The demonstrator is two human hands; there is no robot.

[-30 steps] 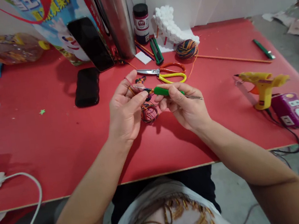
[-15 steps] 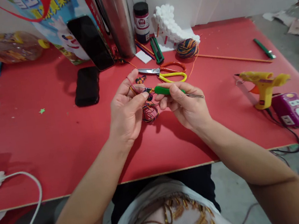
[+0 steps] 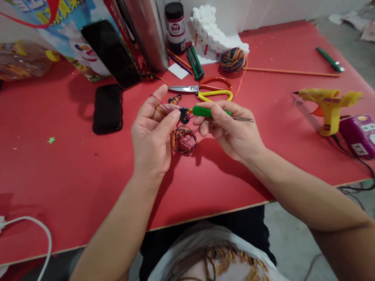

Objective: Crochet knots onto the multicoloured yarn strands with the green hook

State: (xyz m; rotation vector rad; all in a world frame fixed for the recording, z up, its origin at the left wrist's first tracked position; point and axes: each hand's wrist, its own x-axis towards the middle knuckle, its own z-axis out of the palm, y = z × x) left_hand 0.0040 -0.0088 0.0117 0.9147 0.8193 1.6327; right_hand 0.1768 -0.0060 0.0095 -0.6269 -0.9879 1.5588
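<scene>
My right hand [image 3: 230,127] is closed round the green handle of a crochet hook [image 3: 209,111], its metal tip pointing left. My left hand [image 3: 152,138] pinches a small dark, multicoloured piece of yarn work [image 3: 184,114] between thumb and fingers, and a strand of yarn loops over its raised forefinger. The hook's shaft passes through or along the yarn work near my left thumb; the exact stitch is too small to tell. Just below, between the hands, lies a loose tangle of multicoloured yarn [image 3: 184,141]. Scissors [image 3: 201,89] with red and yellow handles lie beyond my fingers.
Behind on the red table [image 3: 110,184] are two black phones [image 3: 108,109], a steel flask [image 3: 146,25], a dark jar [image 3: 176,28], a green cutter [image 3: 194,62], a yarn ball [image 3: 232,60] and a white bumpy object [image 3: 209,30]. A yellow glue gun [image 3: 329,106] stands at the right.
My left hand has shifted slightly left, away from my right hand, and more of the hook's shaft and the yarn tangle shows. The right hand has barely moved.
</scene>
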